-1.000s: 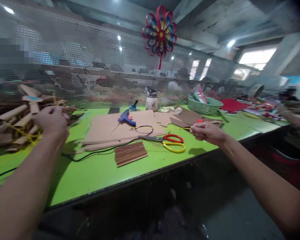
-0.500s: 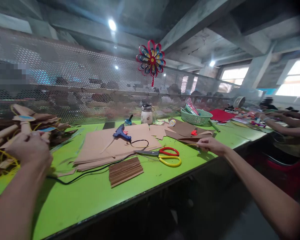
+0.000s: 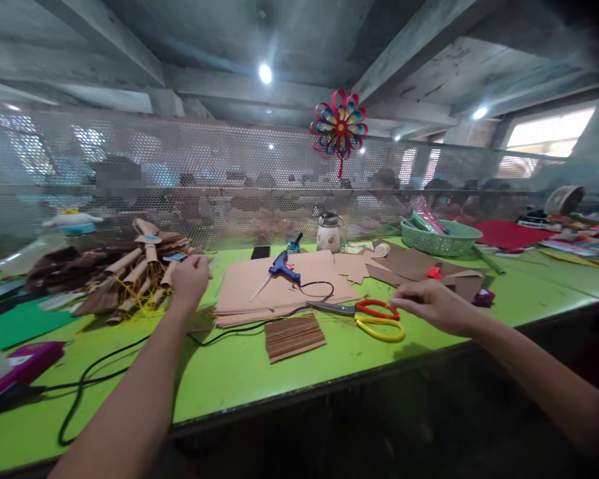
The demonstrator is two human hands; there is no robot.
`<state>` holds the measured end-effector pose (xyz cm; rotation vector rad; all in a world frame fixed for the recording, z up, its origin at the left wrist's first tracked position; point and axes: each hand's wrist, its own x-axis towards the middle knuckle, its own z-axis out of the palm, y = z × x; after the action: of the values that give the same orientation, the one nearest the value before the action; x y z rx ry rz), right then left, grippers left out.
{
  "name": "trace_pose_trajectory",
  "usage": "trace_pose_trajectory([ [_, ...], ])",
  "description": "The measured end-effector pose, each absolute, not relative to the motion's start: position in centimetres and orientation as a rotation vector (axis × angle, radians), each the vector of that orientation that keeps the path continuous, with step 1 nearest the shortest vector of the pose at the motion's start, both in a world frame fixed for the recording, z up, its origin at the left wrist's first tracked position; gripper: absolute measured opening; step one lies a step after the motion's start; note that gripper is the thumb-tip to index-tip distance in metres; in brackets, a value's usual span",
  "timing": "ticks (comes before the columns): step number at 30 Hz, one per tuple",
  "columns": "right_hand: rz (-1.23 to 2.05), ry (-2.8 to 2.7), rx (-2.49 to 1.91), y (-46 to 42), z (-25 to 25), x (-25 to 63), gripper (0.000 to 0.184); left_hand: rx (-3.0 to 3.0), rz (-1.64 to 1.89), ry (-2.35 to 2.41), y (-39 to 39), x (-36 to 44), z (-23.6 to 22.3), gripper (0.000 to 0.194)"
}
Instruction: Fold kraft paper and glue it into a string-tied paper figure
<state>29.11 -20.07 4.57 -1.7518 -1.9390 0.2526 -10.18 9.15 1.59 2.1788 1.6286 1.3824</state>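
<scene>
A: Left hand (image 3: 192,279)?
B: Fingers curled closed, at the right side of the rolls. Fingertips turned away; whether anything is gripped, cannot tell.
A: Rolls (image 3: 130,269)?
B: Brown paper, heaped toward the bench (image 3: 239,386)'s back left corner. Count uncertain, as they overlap. Yellow cord (image 3: 154,296) tangled among them; its ends cannot be traced. One blue disc (image 3: 174,257) just beside the hand.
A: Right hand (image 3: 429,305)?
B: Fingers bent and drawn together, thumb side toward the scissors (image 3: 352,311), near the front edge. Grip contents, if any, too small to tell. It overlaps the red handle in view; contact cannot be confirmed.
A: Between the hands?
B: Pleated paper (image 3: 295,338), one piece, nearest the front edge. Behind it, tan sheets (image 3: 314,266), stacked, partly covered by a blue glue gun (image 3: 283,267). Black cable (image 3: 229,339), passing out of sight behind the left forearm.
A: Back edge?
B: White jar (image 3: 328,236), upright; green basket (image 3: 442,247) to its right, contents blurred by shiny wrapping.
A: Incomplete entries?
B: Purple box (image 3: 34,366) at the left end, cut off by the frame. Small purple item (image 3: 484,297), partly hidden behind the right wrist.
</scene>
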Motion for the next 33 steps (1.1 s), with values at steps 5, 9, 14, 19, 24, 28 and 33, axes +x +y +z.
trace_pose_trajectory([
  [5,0.140,-2.257,-1.400,-17.6,7.8,21.4,0.029,2.551,1.010,1.790,8.2,-8.6,3.3,0.028],
  [9,-0.027,-2.267,-1.203,-15.2,10.2,18.5,0.027,2.433,1.701,1.520,5.6,-7.0,7.2,0.035],
  [14,-0.082,-2.267,-1.201,-11.9,11.3,16.9,0.026,1.794,1.654,0.620,-1.1,-1.9,11.1,0.026],
  [19,-0.117,-2.195,-1.231,-11.1,10.2,17.9,0.022,1.708,0.868,0.302,-6.3,2.9,8.7,0.032],
  [24,-0.004,-2.086,-1.297,-12.7,9.1,20.1,0.025,1.814,0.700,0.410,-6.7,3.6,5.6,0.033],
  [28,0.238,-2.013,-1.309,-13.2,8.3,21.2,0.029,1.996,0.751,0.465,-6.1,3.5,4.7,0.031],
  [33,0.456,-1.777,-1.395,-12.8,4.8,24.7,0.034,2.063,0.745,0.457,-5.2,3.3,3.3,0.031],
])
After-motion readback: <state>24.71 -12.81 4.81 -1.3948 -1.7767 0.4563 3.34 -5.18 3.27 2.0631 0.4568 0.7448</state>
